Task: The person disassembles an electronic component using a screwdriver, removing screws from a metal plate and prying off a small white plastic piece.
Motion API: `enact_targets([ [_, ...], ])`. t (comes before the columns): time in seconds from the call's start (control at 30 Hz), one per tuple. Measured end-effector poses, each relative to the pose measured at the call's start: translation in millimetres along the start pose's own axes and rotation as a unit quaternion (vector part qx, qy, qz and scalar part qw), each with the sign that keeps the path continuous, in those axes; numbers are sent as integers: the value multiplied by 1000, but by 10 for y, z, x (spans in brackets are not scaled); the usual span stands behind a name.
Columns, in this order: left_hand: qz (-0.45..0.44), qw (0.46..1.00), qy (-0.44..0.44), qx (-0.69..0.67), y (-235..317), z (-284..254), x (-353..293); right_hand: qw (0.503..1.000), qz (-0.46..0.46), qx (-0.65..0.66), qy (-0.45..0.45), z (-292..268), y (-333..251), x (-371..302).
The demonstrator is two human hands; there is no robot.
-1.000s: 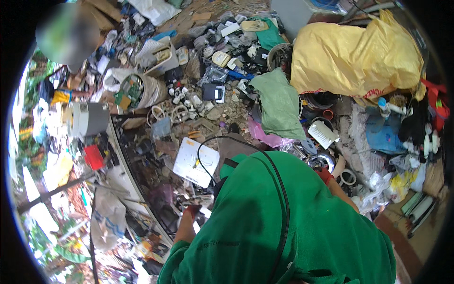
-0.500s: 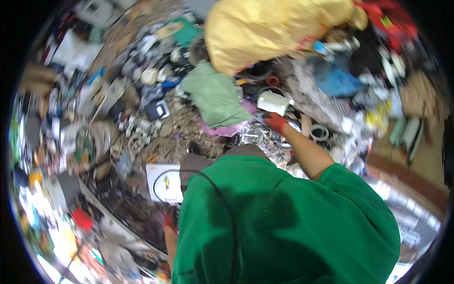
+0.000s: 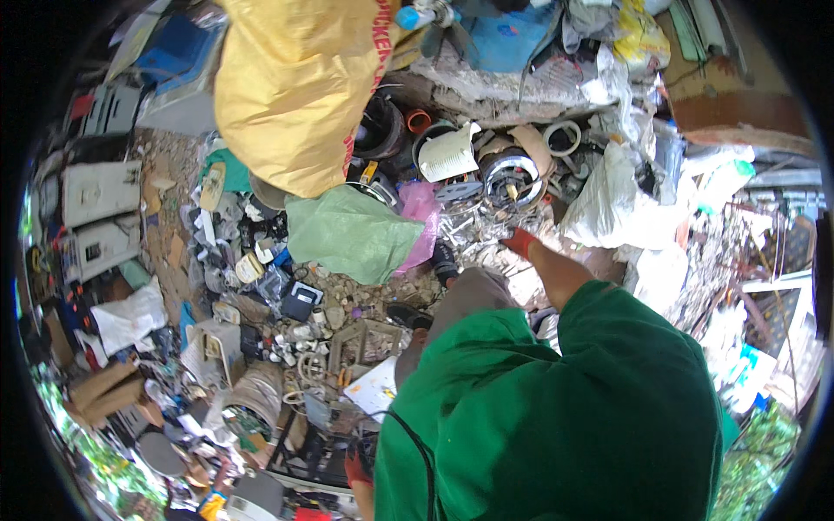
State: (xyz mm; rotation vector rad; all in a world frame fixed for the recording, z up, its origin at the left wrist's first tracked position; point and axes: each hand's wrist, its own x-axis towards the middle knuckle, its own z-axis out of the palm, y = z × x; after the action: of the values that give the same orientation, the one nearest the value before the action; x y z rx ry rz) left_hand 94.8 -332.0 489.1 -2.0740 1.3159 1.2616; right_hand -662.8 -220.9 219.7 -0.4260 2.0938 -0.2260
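Observation:
My right hand (image 3: pixel 521 242), in a red glove with bare fingertips, hangs just above a heap of shiny metal scraps (image 3: pixel 479 231). Its fingers stretch leftward and hold nothing that I can see. A grey flat round part (image 3: pixel 460 192) lies beyond it, beside a coil-like metal ring (image 3: pixel 512 182) and a white ribbed plastic piece (image 3: pixel 447 153). My left hand (image 3: pixel 357 469), also red-gloved, is low at my left side, beside a dark frame-like panel (image 3: pixel 300 456). Its fingers are mostly hidden against dark things, so any grip cannot be made out.
A large yellow sack (image 3: pixel 291 87) stands ahead on the left, with green cloth (image 3: pixel 352 233) and pink plastic (image 3: pixel 420 213) near my feet. White bags (image 3: pixel 608 204) lie to the right. Mixed scrap, a wire-wound drum (image 3: pixel 258 391) and a white board (image 3: pixel 372 386) crowd the left.
The view has turned to the right. My right hand has left the grey flat part, which now lies on the heap, and has moved nearer to me over the metal scraps.

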Motion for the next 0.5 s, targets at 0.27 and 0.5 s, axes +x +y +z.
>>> enact_targets([
  [0.27, -86, 996, -30, 25, 868, -441, 114, 967, 77, 184, 161, -169, -1030, 1563],
  [0.5, -112, 991, -58, 38, 742, -285, 406, 961, -85, 233, 124, -153, -1023, 2640],
])
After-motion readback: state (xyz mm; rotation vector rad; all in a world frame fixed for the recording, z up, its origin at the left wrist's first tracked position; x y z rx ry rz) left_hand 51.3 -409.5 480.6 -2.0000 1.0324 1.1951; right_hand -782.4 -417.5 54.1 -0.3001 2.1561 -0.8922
